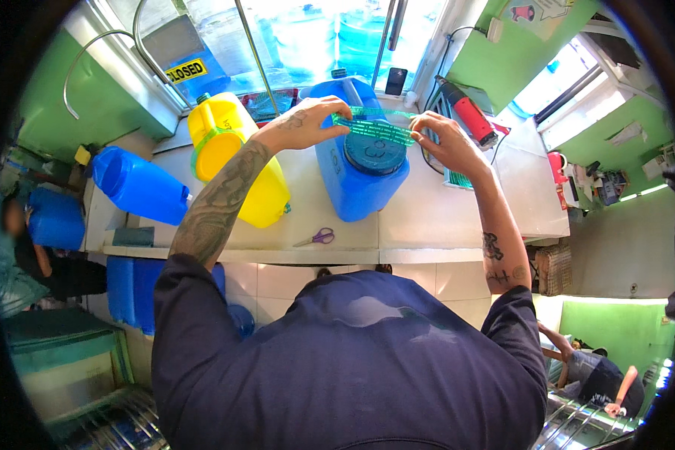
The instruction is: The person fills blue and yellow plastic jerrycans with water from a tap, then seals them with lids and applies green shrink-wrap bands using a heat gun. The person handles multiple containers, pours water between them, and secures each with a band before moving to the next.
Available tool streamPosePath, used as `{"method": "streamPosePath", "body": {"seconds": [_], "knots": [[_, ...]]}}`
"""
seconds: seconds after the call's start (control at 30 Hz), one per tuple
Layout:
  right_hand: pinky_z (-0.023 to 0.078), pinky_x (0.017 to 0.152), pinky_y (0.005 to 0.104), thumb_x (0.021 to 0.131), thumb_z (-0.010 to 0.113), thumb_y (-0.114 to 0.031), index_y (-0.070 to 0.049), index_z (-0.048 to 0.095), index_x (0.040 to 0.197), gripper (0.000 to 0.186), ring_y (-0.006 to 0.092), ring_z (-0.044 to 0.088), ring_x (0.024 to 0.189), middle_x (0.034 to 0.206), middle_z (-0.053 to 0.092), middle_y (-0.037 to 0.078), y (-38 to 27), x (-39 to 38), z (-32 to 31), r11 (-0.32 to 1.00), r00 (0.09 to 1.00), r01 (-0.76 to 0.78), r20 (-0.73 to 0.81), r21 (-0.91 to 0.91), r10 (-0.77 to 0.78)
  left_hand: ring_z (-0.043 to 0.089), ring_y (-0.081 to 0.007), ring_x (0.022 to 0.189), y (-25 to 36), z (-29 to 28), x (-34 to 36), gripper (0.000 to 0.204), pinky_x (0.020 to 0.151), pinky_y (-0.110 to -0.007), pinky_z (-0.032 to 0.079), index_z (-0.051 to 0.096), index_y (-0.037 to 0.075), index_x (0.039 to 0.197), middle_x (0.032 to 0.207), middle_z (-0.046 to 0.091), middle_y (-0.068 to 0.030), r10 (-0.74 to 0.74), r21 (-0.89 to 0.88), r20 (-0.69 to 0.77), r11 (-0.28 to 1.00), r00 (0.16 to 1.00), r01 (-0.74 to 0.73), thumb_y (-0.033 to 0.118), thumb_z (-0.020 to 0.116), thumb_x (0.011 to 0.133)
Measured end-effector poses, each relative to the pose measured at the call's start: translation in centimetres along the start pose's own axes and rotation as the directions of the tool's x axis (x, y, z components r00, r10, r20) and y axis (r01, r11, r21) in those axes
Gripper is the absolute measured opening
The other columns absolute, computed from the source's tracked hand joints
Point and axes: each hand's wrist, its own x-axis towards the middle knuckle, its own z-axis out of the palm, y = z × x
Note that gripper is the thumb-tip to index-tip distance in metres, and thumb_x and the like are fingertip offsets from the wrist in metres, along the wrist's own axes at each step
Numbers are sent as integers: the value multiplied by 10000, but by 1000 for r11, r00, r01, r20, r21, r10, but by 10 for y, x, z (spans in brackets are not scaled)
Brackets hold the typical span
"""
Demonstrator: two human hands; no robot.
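A translucent green printed shrink band (376, 127) is stretched between my two hands, above the dark blue round lid (375, 156) of a blue water jug (361, 193). My left hand (307, 124) pinches the band's left end between thumb and fingers. At its other end my right hand (446, 142) closes thumb and fingers on it. The jug stands upright on the white counter (337, 253) in front of me. I cannot tell whether the band touches the lid.
Left of the jug are a yellow jug (262, 187) and a tilted blue container (139, 184). Purple-handled scissors (319, 238) lie near the counter's front edge. A red heat gun (466, 111) and a phone (397, 81) are at right. Other people sit at both sides.
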Motion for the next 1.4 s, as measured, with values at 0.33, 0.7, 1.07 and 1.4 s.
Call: {"method": "streamPosePath", "body": {"seconds": [0.33, 0.7, 1.07, 1.4], "knots": [[504, 1033, 423, 980, 682, -166, -53, 688, 1018, 119, 310, 638, 1189, 1289, 658, 130, -9, -3, 15, 994, 987, -92, 137, 52, 84, 627, -286, 1182, 14, 5, 11, 211, 1066, -426, 470, 724, 66, 1056, 1249, 662, -112, -154, 30, 223, 988, 963, 151, 260, 662, 998], [542, 865, 319, 1057, 604, -308, -10, 713, 1124, 325, 152, 679, 1004, 1039, 733, 52, 127, -102, 52, 691, 819, -406, -97, 598, 566, 213, -327, 1572, 49, 78, 52, 769, 1280, -501, 167, 337, 156, 1614, 1683, 275, -159, -213, 301, 131, 939, 968, 166, 631, 464, 1023], [558, 801, 332, 979, 629, -340, -49, 676, 1191, 363, 189, 698, 1012, 1094, 729, 63, 325, -254, 153, -33, 199, -719, 250, 694, 948, 333, -354, 1503, 65, 78, 70, 687, 1241, -501, 279, 488, 199, 1538, 1589, 412, -146, -353, 346, 39, 882, 935, 319, 592, 589, 984], [563, 812, 313, 1053, 574, -237, 8, 712, 1138, 293, 152, 701, 863, 970, 750, 90, 304, -158, -48, 758, 822, -356, -203, 546, 532, 572, -389, 1211, 74, 92, 61, 720, 1103, -512, 400, 475, 109, 1529, 1292, 594, -215, -579, 400, -180, 696, 796, 596, 580, 571, 993]]}}
